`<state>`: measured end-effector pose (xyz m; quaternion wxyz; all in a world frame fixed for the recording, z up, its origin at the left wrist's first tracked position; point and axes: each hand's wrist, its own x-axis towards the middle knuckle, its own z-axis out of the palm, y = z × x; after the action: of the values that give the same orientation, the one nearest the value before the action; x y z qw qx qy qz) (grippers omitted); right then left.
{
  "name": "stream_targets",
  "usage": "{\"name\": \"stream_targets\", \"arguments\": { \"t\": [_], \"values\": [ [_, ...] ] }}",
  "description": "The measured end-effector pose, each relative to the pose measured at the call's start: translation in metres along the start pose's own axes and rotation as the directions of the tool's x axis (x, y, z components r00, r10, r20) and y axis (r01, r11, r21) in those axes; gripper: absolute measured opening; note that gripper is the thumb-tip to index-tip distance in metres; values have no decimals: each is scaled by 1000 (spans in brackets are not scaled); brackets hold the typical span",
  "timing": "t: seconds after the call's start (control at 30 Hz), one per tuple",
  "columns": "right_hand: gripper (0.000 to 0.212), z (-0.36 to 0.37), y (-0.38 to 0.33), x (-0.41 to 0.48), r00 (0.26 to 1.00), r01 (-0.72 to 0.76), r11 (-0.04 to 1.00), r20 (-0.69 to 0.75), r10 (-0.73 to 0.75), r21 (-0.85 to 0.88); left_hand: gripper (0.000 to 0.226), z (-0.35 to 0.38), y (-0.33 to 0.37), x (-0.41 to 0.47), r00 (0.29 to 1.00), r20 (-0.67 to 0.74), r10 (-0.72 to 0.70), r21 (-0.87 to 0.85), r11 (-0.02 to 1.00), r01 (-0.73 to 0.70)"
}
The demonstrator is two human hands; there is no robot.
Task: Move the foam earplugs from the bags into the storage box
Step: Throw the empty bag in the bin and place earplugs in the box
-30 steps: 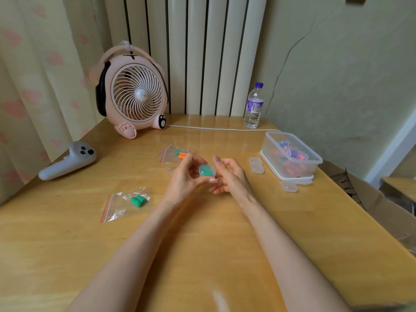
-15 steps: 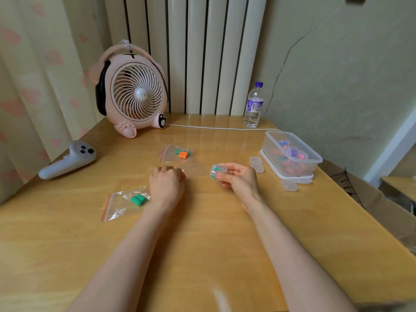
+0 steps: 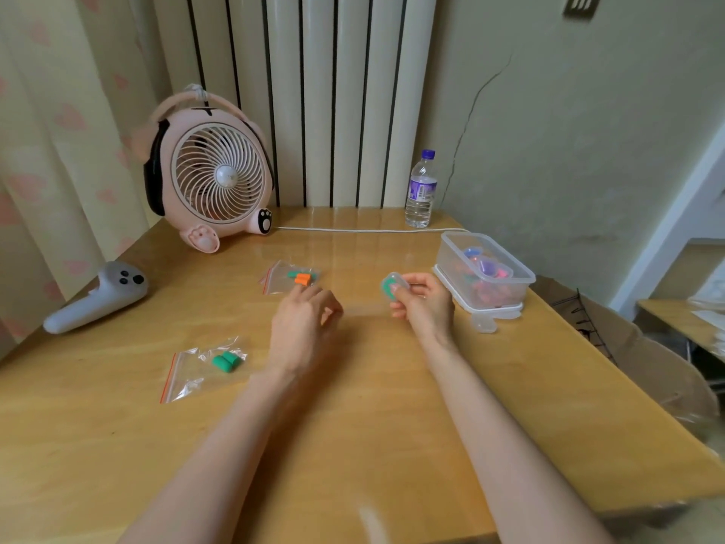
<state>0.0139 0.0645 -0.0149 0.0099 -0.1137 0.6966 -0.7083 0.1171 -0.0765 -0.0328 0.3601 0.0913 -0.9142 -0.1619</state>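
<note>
My right hand pinches a small clear case with green foam earplugs inside, lifted just left of the clear storage box. The box stands open on its lid and holds several coloured cases. My left hand hovers with loosely curled fingers and holds nothing, its fingertips near a zip bag with an orange and a green earplug. A second zip bag with green earplugs lies to the left of my left forearm.
A small empty clear case lies in front of the box. A pink desk fan with its white cable, a water bottle and a grey controller stand around the wooden table. The table's right edge is just past the box.
My left hand let go of the case, dropped to the table, then moved forward to the far bag. My right hand carried the case to the right, toward the box.
</note>
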Motion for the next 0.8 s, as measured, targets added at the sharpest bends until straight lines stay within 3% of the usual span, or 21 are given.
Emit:
{"name": "stream_targets", "arguments": {
  "t": [0.1, 0.23, 0.37, 0.47, 0.63, 0.73, 0.8],
  "values": [
    [17, -25, -9, 21, 972, 45, 997, -228, -59, -67, 3, 9, 20, -8, 987, 148, 55, -152, 988, -33],
    [16, -64, -21, 51, 914, 34, 972, -387, -124, -232, 8, 19, 22, -10, 963, 259, 74, -230, 973, -13],
    [31, -92, -28, 61, 933, -33, 870, -328, -150, -492, 16, 19, 23, -14, 938, 337, 83, -226, 974, -5],
    [24, -99, -28, 49, 938, -43, 800, -300, -174, -598, 23, 19, 24, -15, 949, 310, 55, -235, 972, 20],
    [30, -100, -3, 30, 977, -154, 457, -203, -59, -876, 10, 20, 24, -15, 952, 298, 63, -255, 967, 16],
    [48, -98, 13, 29, 986, -150, 435, -166, 1, -888, 10, 19, 25, -16, 951, 302, 68, -295, 955, 26],
    [46, -96, 16, 30, 986, -149, 460, -166, 4, -875, 10, 20, 24, -15, 952, 304, 47, -327, 943, 58]
  ]
}}
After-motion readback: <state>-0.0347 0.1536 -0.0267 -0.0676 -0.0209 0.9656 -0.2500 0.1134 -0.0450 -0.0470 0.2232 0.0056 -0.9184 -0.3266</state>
